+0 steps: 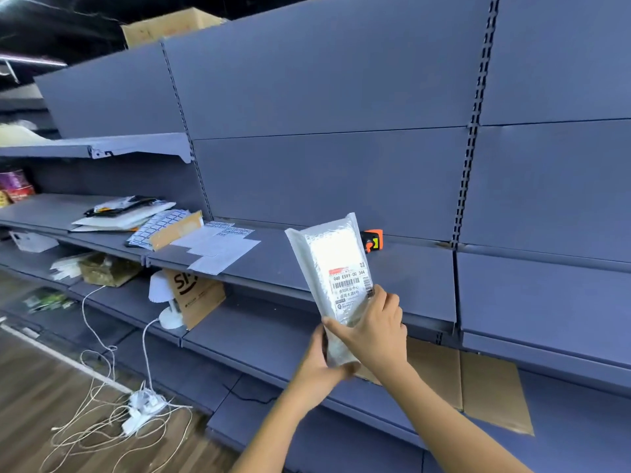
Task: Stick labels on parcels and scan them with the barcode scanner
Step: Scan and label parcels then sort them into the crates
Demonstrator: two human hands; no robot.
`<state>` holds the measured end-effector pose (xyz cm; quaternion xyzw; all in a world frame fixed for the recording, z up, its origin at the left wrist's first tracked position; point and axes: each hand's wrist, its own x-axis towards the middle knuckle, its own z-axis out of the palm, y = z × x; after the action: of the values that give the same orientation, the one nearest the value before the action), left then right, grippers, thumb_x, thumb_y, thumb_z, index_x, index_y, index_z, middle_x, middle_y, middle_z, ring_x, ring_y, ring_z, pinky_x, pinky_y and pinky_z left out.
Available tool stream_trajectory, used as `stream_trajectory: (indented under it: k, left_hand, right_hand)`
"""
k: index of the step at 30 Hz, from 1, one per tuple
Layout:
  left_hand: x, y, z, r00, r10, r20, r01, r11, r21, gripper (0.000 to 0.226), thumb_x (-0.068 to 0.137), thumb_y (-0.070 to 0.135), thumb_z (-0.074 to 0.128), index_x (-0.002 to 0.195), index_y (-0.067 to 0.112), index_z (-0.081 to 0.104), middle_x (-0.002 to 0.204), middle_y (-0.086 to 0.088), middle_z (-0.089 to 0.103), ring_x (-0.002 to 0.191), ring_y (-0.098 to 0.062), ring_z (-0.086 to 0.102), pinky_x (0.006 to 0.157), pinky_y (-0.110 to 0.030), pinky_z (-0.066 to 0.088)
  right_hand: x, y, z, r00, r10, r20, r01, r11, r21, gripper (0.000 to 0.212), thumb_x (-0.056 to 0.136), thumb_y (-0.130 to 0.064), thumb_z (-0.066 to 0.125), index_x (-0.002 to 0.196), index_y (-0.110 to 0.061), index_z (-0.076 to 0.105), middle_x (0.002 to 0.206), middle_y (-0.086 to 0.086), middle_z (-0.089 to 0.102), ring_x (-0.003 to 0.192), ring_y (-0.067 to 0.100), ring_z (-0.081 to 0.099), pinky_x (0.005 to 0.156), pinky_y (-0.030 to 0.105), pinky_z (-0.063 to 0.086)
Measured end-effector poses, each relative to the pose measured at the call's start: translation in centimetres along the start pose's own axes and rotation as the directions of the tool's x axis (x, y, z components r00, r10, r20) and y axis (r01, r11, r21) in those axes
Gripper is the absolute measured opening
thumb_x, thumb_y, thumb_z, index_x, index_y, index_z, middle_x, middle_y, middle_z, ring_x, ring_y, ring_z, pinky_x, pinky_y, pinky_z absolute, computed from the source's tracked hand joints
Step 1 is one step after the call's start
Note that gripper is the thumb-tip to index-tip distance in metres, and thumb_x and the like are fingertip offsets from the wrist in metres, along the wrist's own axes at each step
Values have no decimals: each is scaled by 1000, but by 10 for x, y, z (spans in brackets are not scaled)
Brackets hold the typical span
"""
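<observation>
The white bubble-wrap parcel (333,268) stands upright, with a barcode label (350,288) stuck on its front. The orange-black scanner (372,240) lies behind it on the shelf (420,285).

Right of the scanner (373,240) the shelf (420,278) lies bare. Left of it, open surface runs to loose label sheets (218,247), then stacked mailers (116,216). In front, the held parcel (336,285) blocks approach.
</observation>
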<state>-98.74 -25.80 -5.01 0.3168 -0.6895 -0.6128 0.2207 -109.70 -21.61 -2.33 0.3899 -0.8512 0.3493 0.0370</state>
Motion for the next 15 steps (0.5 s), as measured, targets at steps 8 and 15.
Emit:
stream_trajectory:
  k: [8,15]
  left_hand:
    - [73,22,-47,983,182,-26,-183,981,-56,44,87,2,65,120,29,55,102,15,71,96,3,64,69,-13,50]
    - [172,12,-155,986,58,155,-70,995,69,35,86,17,68,114,33,54,108,19,67,91,13,61,69,-6,45]
  right_hand:
    - [56,-20,29,997,-79,22,74,978,193,92,70,-75,53,138,-17,31,130,-1,37,119,19,42,94,41,43]
    - [114,-32,81,987,154,-43,-122,900,418,64,88,-45,58,137,-12,33,124,-3,40,116,15,45,94,33,43]
